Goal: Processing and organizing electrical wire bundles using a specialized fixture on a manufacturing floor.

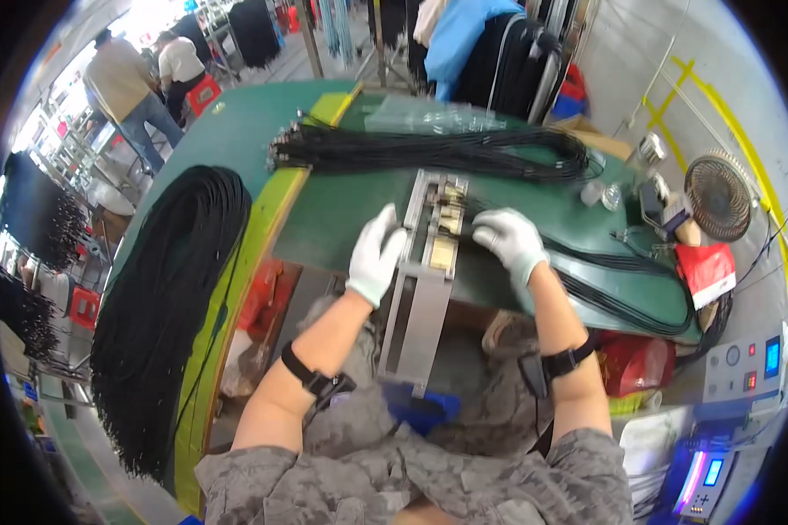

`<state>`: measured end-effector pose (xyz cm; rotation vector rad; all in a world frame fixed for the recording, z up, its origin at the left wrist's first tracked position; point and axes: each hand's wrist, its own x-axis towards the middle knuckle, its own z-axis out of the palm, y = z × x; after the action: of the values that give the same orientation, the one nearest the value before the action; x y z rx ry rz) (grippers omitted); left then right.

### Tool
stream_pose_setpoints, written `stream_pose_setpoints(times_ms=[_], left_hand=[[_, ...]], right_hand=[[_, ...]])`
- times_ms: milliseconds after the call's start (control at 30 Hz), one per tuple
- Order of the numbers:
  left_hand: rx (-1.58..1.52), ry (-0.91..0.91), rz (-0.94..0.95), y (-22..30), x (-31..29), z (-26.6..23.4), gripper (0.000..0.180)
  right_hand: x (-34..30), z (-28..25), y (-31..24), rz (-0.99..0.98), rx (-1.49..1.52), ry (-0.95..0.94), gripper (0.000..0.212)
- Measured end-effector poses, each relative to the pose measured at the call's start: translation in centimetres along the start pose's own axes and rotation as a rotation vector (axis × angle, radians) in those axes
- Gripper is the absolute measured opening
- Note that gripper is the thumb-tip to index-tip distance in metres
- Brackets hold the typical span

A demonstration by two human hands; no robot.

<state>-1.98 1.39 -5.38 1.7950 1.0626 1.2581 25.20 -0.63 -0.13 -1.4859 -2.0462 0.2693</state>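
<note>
1. In the head view, my left fingers [379, 229] are spread wide beside the metal holder [427, 278].
2. My right fingers [492, 229] bend on its other side; I can't tell if they grip black wires [619, 261].
3. The holder sits across the desk's [324, 223] near edge, so I should keep it steady.

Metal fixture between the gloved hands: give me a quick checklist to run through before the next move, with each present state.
1. White gloves on both hands: ok.
2. Left hand open beside the metal fixture: ok.
3. Right hand gripping a cable: cannot tell, the fingers are blurred.
4. Metal fixture wholly on the green table: not ok, its near end reaches past the edge.
5. Large black cable bundle at left, apart from the fixture: ok.
6. Fan switched off: cannot tell.
</note>
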Motion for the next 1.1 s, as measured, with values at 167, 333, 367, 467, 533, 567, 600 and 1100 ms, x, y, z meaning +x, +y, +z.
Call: stream_pose_setpoints(times_ms=[167, 333, 367, 467, 533, 567, 600, 1100], left_hand=[[-0.026, 0.092, 0.027, 0.8, 0.7, 0.1, 0.039], [-0.041, 0.119, 0.025, -0.2, 0.6, -0.1, 0.035], [-0.033, 0.126, 0.019, -0.1, 0.5, -0.3, 0.035], [0.48, 0.163, 0.193, 0.5, 0.7, -1.0, 0.03], [0.478, 0.11, 0.151, 1.3, 0.8, -1.0, 0.027], [0.473, 0.058, 0.113, 1.8, 1.0, -1.0, 0.023], [0.465, 0.008, 0.08, 2.2, 1.2, -1.1, 0.021], [-0.28, -0.098, -0.057, 4.6, -3.1, -0.4, 0.007]], right_hand=[[0.5, -1.0, 2.6, 0.17, -0.327, 0.159, 0.024], [0.5, -0.2, 3.0, 0.252, -0.238, 0.162, 0.022], [0.8, -0.2, 2.4, 0.222, -0.157, 0.21, 0.022], [0.4, 0.3, -0.5, 0.055, -0.2, 0.022, 0.02], [-0.2, 0.6, -1.3, -0.025, -0.228, -0.066, 0.02], [-0.2, 0.8, -1.2, -0.009, -0.236, -0.075, 0.019], [-0.1, 0.9, -1.1, 0.007, -0.247, -0.082, 0.019], [-1.3, 2.1, -8.9, -0.222, 0.104, -0.05, 0.015]])
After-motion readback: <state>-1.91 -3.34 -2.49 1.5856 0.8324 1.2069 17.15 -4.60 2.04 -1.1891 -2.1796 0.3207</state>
